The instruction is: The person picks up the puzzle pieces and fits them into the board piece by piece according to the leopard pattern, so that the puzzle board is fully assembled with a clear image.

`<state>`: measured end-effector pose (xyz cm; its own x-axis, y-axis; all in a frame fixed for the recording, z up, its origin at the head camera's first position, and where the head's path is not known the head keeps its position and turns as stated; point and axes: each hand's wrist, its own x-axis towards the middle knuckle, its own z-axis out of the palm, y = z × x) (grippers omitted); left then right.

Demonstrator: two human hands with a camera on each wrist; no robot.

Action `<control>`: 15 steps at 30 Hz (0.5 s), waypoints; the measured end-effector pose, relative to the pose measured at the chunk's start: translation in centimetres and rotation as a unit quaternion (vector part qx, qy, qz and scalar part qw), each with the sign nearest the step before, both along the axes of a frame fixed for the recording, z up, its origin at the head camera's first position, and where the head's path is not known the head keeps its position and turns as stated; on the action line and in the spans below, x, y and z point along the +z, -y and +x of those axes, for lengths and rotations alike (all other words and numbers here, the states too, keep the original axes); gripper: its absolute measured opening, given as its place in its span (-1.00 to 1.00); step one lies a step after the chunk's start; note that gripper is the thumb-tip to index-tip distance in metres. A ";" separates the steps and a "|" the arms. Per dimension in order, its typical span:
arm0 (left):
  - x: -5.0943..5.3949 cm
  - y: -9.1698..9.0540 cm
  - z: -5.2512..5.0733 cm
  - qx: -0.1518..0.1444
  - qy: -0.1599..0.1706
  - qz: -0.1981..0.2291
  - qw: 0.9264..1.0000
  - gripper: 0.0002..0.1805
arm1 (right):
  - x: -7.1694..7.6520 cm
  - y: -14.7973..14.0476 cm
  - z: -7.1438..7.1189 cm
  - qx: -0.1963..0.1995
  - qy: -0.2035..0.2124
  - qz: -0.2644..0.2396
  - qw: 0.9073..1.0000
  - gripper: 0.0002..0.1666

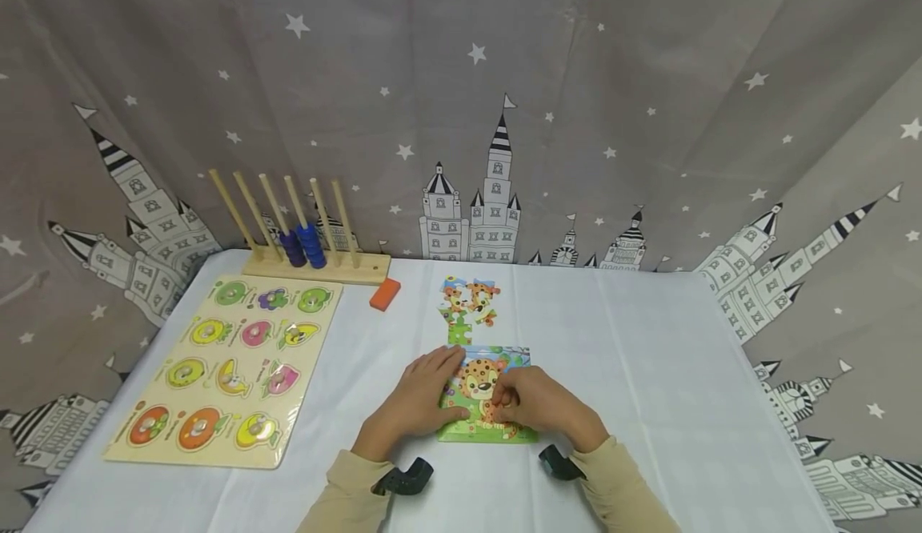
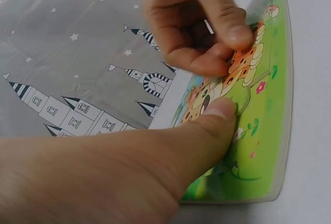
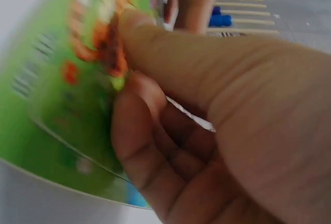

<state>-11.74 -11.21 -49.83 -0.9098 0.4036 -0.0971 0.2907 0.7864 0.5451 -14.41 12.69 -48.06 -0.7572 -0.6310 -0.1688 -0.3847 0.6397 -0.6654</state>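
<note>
A leopard picture puzzle board (image 1: 479,435) with a green border lies flat on the white cloth before me. My left hand (image 1: 423,389) rests along its left side, fingers fairly straight and the thumb pressing on the picture, as the left wrist view shows. Over the right half of the board is my right hand (image 1: 539,406), its thumb and curled fingers pinching an orange spotted puzzle piece (image 3: 110,48) at the picture's surface. Fingers hide part of that piece, and the right wrist view is blurred. Beyond the board lie loose leopard pieces (image 1: 483,294) and a green piece (image 1: 459,333).
A wooden board of fruit knob pieces (image 1: 288,365) lies at the left. Behind it stands a wooden peg rack (image 1: 360,267) with blue and purple rings (image 1: 311,246) on two pegs. An orange block (image 1: 385,294) lies by the rack. A grey castle-print curtain (image 1: 612,77) hangs behind.
</note>
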 end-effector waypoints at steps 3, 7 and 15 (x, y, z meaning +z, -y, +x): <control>0.1 0.0 0.0 0.006 0.002 -0.008 1.000 0.02 | 0.6 0.1 -1.8 -0.012 0.005 -0.011 1.000 -0.87; 0.2 0.0 -0.2 0.011 0.002 -0.011 1.000 0.03 | 1.1 0.5 -5.2 -0.065 -0.014 -0.029 0.997 -0.73; 0.0 -0.1 -0.2 0.009 0.005 -0.012 1.000 0.03 | -0.5 1.9 -10.6 -0.107 -0.045 -0.010 0.993 -0.35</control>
<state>-11.94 -11.11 -49.84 -0.9158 0.3847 -0.1151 0.2713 0.8041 0.5289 -24.96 10.74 -48.60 -0.8861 -0.4558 -0.0840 -0.2988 0.7002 -0.6484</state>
